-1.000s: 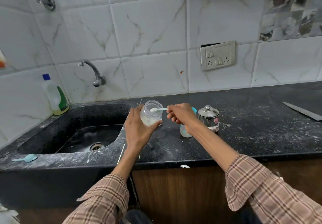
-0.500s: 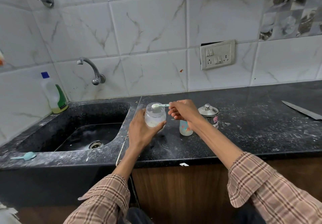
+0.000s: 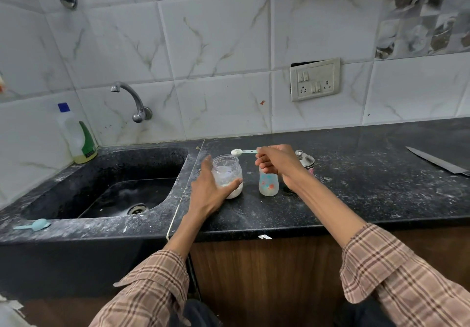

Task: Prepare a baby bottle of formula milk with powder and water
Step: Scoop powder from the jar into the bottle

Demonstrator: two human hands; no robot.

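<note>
A clear jar with white powder at its bottom stands on the black counter. My left hand grips it from the left, thumb across its front. My right hand pinches the handle of a pale blue scoop heaped with white powder, held just above the jar's right rim. A small baby bottle with red and blue print stands right of the jar, its top hidden behind my right hand.
A steel lidded container stands behind my right wrist. A knife lies at the far right. The sink with a tap is left, a detergent bottle at its corner, a second blue scoop on its front rim.
The jar was held tilted in the air with the scoop inside it; now it stands on the counter and the filled scoop has come out above its rim.
</note>
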